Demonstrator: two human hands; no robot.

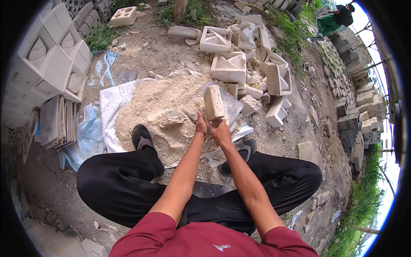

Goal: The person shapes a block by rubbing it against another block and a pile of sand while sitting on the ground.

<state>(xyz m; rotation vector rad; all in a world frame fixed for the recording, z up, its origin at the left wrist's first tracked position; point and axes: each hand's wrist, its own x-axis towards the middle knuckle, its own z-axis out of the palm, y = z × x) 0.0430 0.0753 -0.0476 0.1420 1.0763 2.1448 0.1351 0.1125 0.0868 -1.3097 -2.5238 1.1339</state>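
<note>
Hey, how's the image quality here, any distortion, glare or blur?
In the head view, the stacked pale blocks at left lean and curve near the edge; also in the head view, the sky at right is blown out, light on the pale powder is soft, and the right hand looks fairly sharp.

Pale tan oblong block (214, 103), edges squared, faces rough, wood or stone unclear. Held by its 6 o'clock end, long axis toward 12, leaning slightly to 11. Slim grey pointed piece (188, 115), partly hidden, at 8 o'clock from block, tip toward 10. Cream angular lump (172, 118) farther out, between 8 and 9 o'clock, lying on loose cream powder heap (150, 96), uneven, spread widest toward 9.
</note>
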